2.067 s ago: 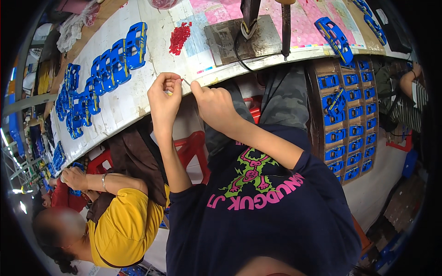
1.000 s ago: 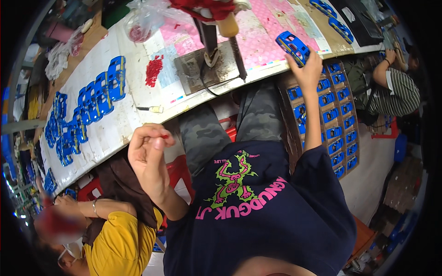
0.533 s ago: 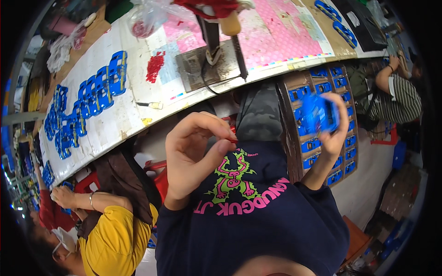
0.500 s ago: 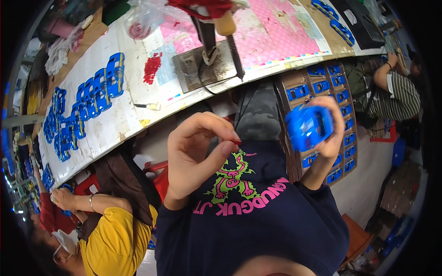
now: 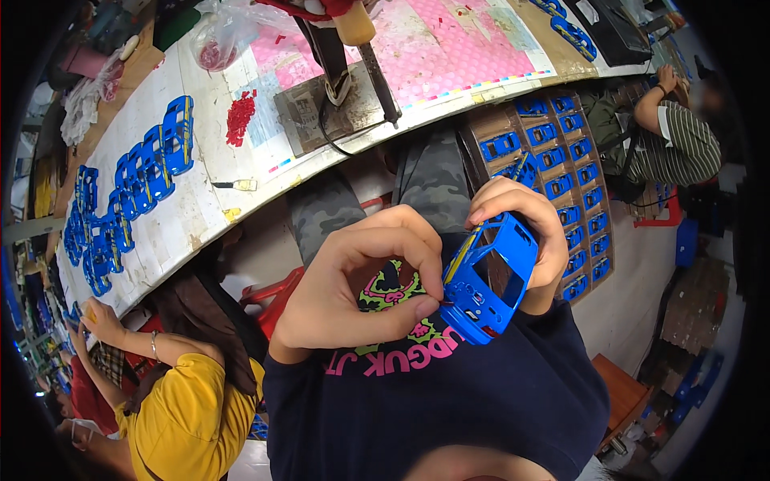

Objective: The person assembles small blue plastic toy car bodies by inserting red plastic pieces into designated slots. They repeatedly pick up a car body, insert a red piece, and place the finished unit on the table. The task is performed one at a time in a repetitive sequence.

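In my right hand point(image 5: 539, 232) is a blue toy car body point(image 5: 505, 276) with a yellow stripe along its side and open window holes. The fingers wrap round it, and one end of the shell tilts down towards my left. My left hand point(image 5: 345, 276) is closed in a pinch, thumb and forefinger meeting at the near left corner of the car body. A tiny red piece was visible between those fingertips earlier; now the fingertips and the shell's corner mostly hide it. Both hands are in front of my dark shirt, above my lap.
A pile of small red pieces point(image 5: 240, 118) lies on the white table point(image 5: 228, 172), near a brush point(image 5: 237, 185) and a hand press point(image 5: 345, 88). Several blue car bodies point(image 5: 144, 168) stand at the left. A cardboard tray point(image 5: 573, 180) of car bodies is at my right. Co-workers sit on both sides.
My right hand has brought the car body inward and turned it. My left hand has moved slightly right and down, so its pinch now meets the shell's corner.
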Available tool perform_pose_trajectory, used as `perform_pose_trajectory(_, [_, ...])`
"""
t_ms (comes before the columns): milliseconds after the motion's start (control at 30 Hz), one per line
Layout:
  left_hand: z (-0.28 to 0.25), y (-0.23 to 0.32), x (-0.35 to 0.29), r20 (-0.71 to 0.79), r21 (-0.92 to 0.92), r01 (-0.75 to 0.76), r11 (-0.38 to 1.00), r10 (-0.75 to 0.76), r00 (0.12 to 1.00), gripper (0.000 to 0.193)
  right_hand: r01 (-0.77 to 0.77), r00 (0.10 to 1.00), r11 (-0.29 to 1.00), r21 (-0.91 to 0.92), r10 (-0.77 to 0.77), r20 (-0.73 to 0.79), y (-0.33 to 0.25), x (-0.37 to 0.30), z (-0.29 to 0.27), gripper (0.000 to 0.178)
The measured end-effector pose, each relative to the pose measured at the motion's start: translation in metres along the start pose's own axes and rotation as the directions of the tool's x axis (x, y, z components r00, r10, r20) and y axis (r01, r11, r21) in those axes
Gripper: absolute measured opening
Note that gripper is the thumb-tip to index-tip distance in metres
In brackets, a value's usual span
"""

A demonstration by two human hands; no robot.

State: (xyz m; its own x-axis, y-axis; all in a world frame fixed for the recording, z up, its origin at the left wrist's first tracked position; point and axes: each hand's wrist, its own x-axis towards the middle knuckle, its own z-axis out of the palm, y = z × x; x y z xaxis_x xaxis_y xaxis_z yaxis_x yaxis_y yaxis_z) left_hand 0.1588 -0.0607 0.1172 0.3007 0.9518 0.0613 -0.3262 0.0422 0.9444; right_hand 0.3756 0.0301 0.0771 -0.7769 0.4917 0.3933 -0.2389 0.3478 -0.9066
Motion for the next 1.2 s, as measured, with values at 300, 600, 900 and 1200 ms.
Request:
perform_pose_trajectory(300, [0.000,0.010,0.000,-0.009,0.056,0.044,0.997,-0.043,0.999,0.014,-0.014,0.999,0.999,-0.031,0.016,0.045,-0.003,0.001,-0.003,0.069])
perform_pose_trajectory(600, [-0.007,0.017,0.006,0.073,0.070,0.148,0.987,-0.153,0.986,0.014,-0.017,0.995,0.999,-0.047,0.022,0.095,-0.004,0.006,-0.005,0.070])
perform_pose_trajectory(900, [-0.002,0.006,0.009,0.232,0.009,0.036,0.999,-0.037,0.972,0.030,-0.046,0.989,0.978,0.205,0.016,0.149,0.006,0.001,0.005,0.070])
perform_pose_trajectory(1200, [0.007,-0.025,0.014,0.250,0.261,-0.664,0.700,0.615,0.747,0.051,-0.046,0.995,0.861,0.506,-0.006,0.101,0.025,-0.012,0.020,0.079])
